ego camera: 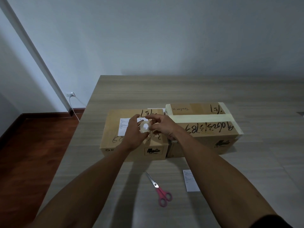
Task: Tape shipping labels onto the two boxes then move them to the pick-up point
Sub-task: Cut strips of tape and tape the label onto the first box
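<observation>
Both hands hold the tape roll (pixel 144 127) above the left box (pixel 131 145): left hand (pixel 134 134) and right hand (pixel 162 126) each grasp it. Scissors (pixel 158 190) lie on the bench (pixel 181 89).

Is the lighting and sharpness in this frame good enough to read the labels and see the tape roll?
Head view: dim, bluish room light; label text illegibly small; hands and clear tape roll slightly motion-blurred; arms shadow the table; wide-angle lens bends edges.

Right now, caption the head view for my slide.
Both hands hold a tape roll above the left box's label.
</observation>
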Tool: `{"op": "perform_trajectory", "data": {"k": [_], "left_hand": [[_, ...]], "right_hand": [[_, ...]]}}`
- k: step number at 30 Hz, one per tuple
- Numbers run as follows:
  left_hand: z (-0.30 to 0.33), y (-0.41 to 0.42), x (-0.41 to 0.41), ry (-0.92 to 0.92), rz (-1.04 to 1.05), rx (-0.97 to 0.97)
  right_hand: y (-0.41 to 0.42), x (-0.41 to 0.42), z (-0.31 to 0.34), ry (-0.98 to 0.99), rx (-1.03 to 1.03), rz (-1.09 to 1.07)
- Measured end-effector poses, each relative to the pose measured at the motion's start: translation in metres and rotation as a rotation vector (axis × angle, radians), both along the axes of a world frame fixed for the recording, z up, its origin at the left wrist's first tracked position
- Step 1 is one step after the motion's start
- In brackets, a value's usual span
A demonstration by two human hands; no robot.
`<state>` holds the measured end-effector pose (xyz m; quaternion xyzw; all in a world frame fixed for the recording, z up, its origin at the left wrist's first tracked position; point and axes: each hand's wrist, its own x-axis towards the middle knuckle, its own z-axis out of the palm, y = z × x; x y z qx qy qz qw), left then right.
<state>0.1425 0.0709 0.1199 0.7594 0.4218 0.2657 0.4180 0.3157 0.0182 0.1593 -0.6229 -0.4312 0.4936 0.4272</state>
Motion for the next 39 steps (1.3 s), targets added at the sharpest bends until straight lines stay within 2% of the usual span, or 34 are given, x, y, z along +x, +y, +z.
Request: {"op": "perform_trajectory", "data": {"k": [4, 9, 15, 22, 39], "left_hand": [[-0.003, 0.005, 0.000, 0.051, -0.008, 0.048], [-0.004, 0.008, 0.002, -0.005, 0.042, 0.006], [-0.002, 0.010, 0.008, -0.084, 0.093, -0.053], [0.000, 0.017, 0.008, -0.059, 0.109, -0.098], [-0.003, 0.023, 0.016, 0.056, 0.011, -0.015]], "right_hand": [[0.001, 0.002, 0.002, -0.026, 0.025, 0.016], [0.004, 0.007, 0.001, 0.015, 0.059, -0.010], [0.011, 0.009, 0.004, -0.039, 0.070, -0.021], [0.025, 0.012, 0.007, -0.123, 0.089, -0.052], [0.033, 0.024, -0.002, -0.225, 0.121, 0.024]]}}
